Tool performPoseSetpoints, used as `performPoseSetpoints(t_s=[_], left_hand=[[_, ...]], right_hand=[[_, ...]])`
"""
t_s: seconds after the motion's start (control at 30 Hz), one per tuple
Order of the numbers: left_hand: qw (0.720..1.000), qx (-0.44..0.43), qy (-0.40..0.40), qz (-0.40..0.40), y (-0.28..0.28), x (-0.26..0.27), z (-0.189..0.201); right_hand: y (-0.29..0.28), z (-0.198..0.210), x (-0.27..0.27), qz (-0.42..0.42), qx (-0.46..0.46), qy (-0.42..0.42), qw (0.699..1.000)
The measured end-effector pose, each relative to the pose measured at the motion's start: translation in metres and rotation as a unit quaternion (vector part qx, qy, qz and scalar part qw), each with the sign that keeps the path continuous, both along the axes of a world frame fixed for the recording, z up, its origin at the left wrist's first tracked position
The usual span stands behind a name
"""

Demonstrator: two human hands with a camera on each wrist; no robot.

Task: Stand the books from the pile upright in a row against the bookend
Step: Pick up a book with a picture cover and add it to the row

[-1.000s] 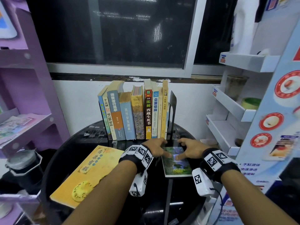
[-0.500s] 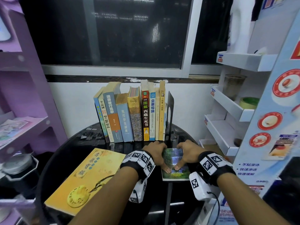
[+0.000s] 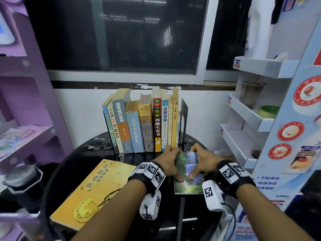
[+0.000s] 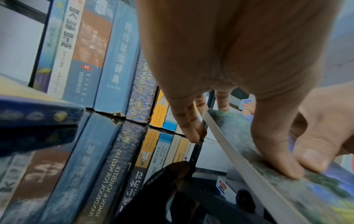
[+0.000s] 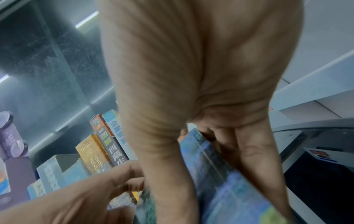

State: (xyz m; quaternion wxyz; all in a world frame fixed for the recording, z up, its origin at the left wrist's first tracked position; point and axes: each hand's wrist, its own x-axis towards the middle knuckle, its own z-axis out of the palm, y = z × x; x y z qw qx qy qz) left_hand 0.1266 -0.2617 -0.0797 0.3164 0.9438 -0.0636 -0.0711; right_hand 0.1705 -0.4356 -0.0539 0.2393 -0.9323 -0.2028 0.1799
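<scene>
A thin book with a green and blue waterfall cover [image 3: 188, 173] [image 4: 268, 171] [image 5: 226, 181] is tilted up off the black round table [image 3: 86, 164], far edge raised. My left hand [image 3: 171, 164] [image 4: 229, 75] grips its left edge, thumb on the cover. My right hand [image 3: 201, 162] [image 5: 201, 106] grips its right edge, thumb on the cover too. Behind them a row of upright books [image 3: 144, 122] [image 4: 114, 60] leans against a black bookend [image 3: 183, 119] at its right end. A large yellow book [image 3: 92, 192] lies flat at the front left.
A white tiered display shelf [image 3: 250, 122] stands close on the right, holding a roll of tape [image 3: 268, 111]. A purple shelf unit [image 3: 29, 108] stands on the left. A dark window [image 3: 118, 35] and a white wall run behind the row.
The waterfall book lay flat a second ago under both hands. Both hands have closed on its side edges and tipped its far edge up toward the row.
</scene>
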Motion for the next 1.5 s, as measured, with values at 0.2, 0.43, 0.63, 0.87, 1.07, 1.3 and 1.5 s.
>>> performPoseSetpoints(t_s=[0.2,0.43,0.63,0.87,1.07,1.3,1.5], left_hand=[[0.987,-0.157,-0.035,0.010,0.007,0.002,0.005],[0.918,-0.372,-0.051,0.125,0.011,0.005,0.011],[0.862,-0.481,-0.085,0.133,0.014,0.006,0.021],[0.818,-0.567,-0.064,0.069,0.022,0.004,0.031],[0.917,-0.360,-0.140,0.101,0.017,0.013,0.050],[0.906,-0.132,-0.377,0.142,0.022,0.019,0.090],[0.886,0.023,-0.438,0.148,0.032,0.033,0.115]], right_hand=[[0.003,0.014,0.000,-0.026,0.066,-0.044,0.996],[0.012,0.030,-0.006,-0.065,0.165,-0.099,0.979],[0.020,0.044,-0.011,-0.071,0.288,-0.080,0.952],[0.012,0.072,-0.027,0.008,0.353,0.051,0.934],[0.007,0.074,-0.028,-0.005,0.302,-0.063,0.951],[0.000,0.065,-0.020,-0.051,0.229,-0.190,0.953],[0.010,0.061,-0.015,-0.085,0.194,-0.239,0.948]])
